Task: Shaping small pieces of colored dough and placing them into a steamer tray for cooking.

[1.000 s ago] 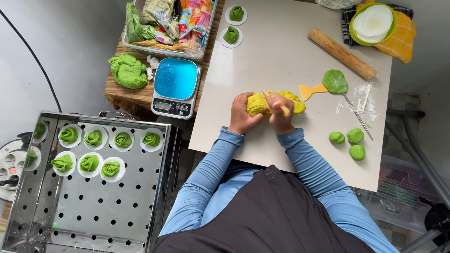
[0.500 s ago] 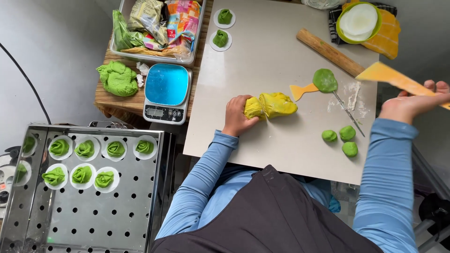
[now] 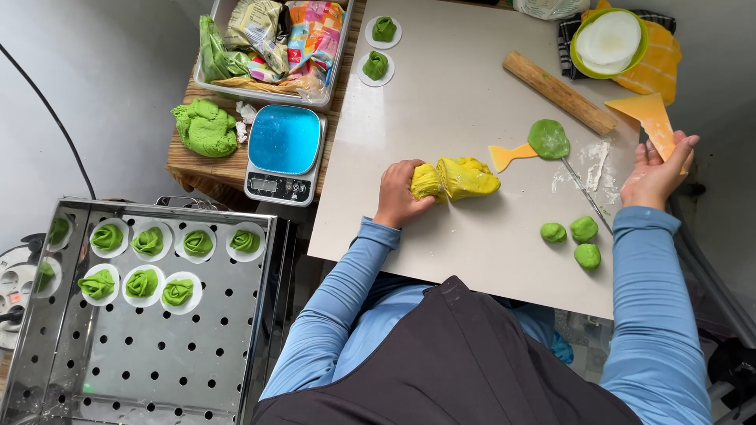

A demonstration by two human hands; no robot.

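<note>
Gripping the yellow dough [image 3: 465, 177] by its near end, left hand [image 3: 400, 197] closed; right hand [image 3: 657, 175] pinches scraper [image 3: 650, 118].

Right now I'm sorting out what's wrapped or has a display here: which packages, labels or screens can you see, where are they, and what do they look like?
Snack packets: crinkled bags, beige, orange and multicoloured, lying in the grey tray at top left.
Kitchen scale: left of the white board, silver body, blue square platform, small grey screen strip on its near edge.
No signs in view.

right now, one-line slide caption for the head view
Left hand grips yellow dough; right hand holds a yellow scraper.
</note>
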